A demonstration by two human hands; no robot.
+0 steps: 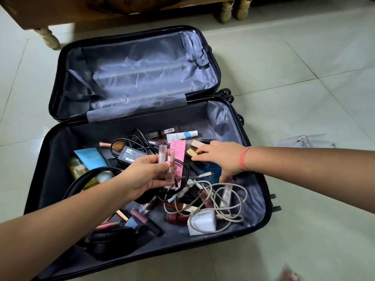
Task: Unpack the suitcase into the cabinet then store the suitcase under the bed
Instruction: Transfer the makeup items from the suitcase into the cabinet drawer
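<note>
A black hard-shell suitcase (pixel 261 201) lies wide open on the tiled floor, its far half bare grey lining. The near half holds several cosmetics, cables and a black power adapter (pixel 133 155). My left hand (pixel 142 177) holds two clear pink lipstick tubes (pixel 167 163) upright above the clutter. My right hand (pixel 219 157) reaches into the case with fingers stretched out, its fingertips touching a gold-capped lipstick (pixel 192 153) beside a pink box (pixel 178 151).
A wooden bed frame (pixel 60 11) on turned legs (pixel 48 38) stands just beyond the suitcase. A crumpled clear plastic bag (pixel 302 140) lies on the floor to the right. White charger and cable (pixel 203 222) sit in the case's near right.
</note>
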